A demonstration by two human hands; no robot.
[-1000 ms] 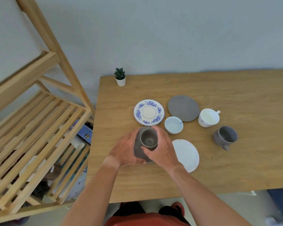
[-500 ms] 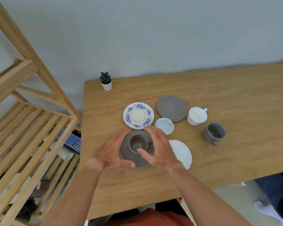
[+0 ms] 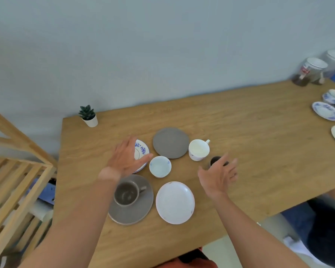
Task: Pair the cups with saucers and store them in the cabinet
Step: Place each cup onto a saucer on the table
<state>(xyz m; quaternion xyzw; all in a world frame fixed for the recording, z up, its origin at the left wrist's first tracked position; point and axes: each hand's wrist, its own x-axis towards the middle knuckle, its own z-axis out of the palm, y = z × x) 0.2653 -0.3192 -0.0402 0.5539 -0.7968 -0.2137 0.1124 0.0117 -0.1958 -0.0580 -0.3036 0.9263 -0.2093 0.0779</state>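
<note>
A grey cup (image 3: 126, 193) stands on a grey saucer (image 3: 135, 211) near the table's front left. My left hand (image 3: 126, 157) hovers open above the blue-patterned saucer (image 3: 142, 149), hiding most of it. Beside it sits a small white handleless cup (image 3: 160, 166). A white saucer (image 3: 175, 202) lies right of the grey pair. Farther back are a second grey saucer (image 3: 171, 145) and a white cup (image 3: 198, 149). My right hand (image 3: 219, 176) is open, fingers spread, over a dark grey cup (image 3: 215, 160) that is mostly hidden.
A slatted wooden shelf (image 3: 17, 190) stands left of the wooden table (image 3: 259, 151). A small potted plant (image 3: 88, 116) sits at the back left corner. More saucers and cups (image 3: 326, 111) and glass jars (image 3: 309, 74) are at the far right.
Both hands let go of the grey cup and saucer, which now rest on the table. The left hand moved up over the blue saucer, the right hand toward the dark grey cup.
</note>
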